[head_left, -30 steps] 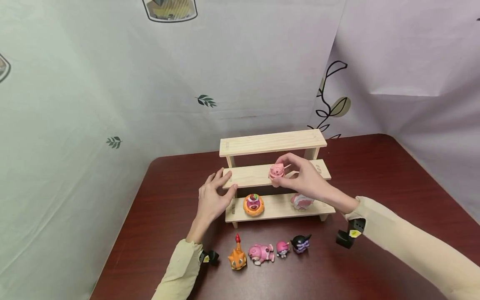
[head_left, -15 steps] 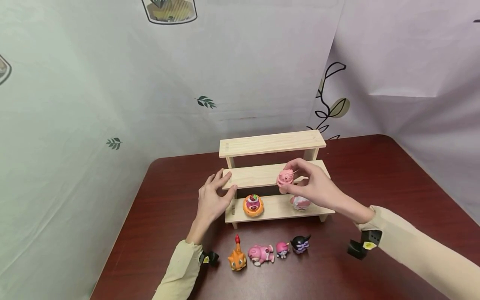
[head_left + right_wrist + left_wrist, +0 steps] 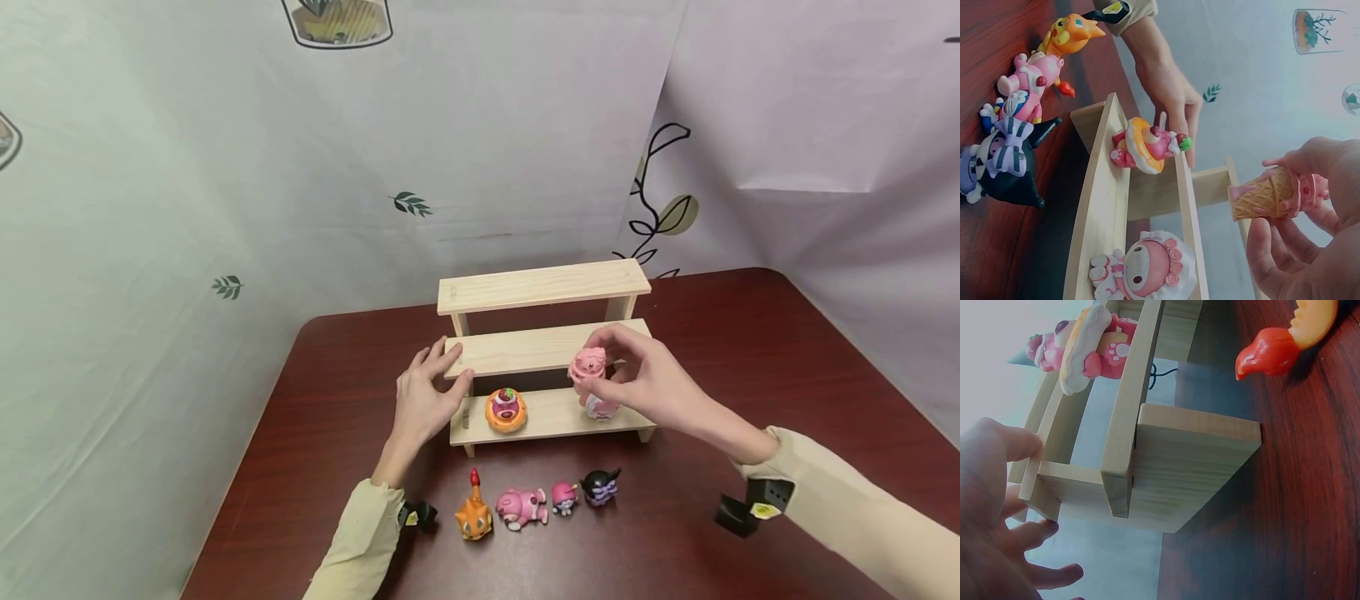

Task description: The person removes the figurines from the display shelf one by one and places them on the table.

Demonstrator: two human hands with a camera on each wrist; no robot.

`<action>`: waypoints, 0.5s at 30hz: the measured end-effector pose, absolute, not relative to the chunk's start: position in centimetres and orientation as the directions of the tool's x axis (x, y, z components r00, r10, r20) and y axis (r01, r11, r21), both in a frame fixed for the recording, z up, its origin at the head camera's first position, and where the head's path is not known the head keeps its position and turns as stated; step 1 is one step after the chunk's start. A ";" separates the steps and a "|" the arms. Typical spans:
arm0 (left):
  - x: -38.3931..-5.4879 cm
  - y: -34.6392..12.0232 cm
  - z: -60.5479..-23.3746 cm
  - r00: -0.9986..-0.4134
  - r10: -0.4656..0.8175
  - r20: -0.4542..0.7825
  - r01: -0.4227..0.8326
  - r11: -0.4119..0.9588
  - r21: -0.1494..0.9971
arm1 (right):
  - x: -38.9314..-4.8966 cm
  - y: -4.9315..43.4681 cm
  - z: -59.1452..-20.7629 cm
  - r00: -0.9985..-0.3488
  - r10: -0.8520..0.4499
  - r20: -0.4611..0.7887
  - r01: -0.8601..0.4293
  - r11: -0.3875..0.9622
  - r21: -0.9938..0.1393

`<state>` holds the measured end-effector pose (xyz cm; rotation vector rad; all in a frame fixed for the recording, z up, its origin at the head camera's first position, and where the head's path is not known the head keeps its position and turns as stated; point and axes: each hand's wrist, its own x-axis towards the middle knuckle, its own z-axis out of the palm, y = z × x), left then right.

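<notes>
My right hand (image 3: 648,379) pinches a pink ice-cream-cone figurine (image 3: 590,364) between thumb and fingers. In the right wrist view, its waffle cone (image 3: 1263,195) sticks out past the fingertips. The figurine overlaps a white-and-pink figurine (image 3: 600,407) on the right of the lowest step. My left hand (image 3: 427,392) grips the left end of the middle step of a three-step wooden display shelf (image 3: 517,350), its thumb at the front edge. Other left fingers spread past the board's end in the left wrist view. A doughnut-ringed pink bear figurine (image 3: 507,410) sits on the lowest step's left.
In front of the shelf, on the dark red table (image 3: 337,433), lie an orange figurine with a red-tipped tail (image 3: 474,517), a pink bear figurine (image 3: 522,507), a small pink-headed figurine (image 3: 564,497) and a black-headed figurine with a purple bow (image 3: 601,487). Patterned cloth hangs behind.
My right hand has moved right and slightly toward me with the ice-cream-cone figurine, from over the middle step to its front edge, above the white-and-pink figurine. The left hand stays put.
</notes>
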<state>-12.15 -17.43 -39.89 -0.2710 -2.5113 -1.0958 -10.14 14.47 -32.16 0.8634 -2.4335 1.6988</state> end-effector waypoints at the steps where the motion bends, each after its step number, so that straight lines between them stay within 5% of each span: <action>1: -12.2 -17.4 -39.9 -0.906 0.023 0.422 0.325 0.676 0.661 | -10.0 14.6 -32.2 -0.840 -0.408 0.359 -0.480 0.248 -0.841; 15: -12.1 -17.4 -39.7 -0.909 0.024 0.416 0.321 0.678 0.662 | -8.9 16.2 -32.5 -0.843 -0.375 0.385 -0.505 0.305 -0.808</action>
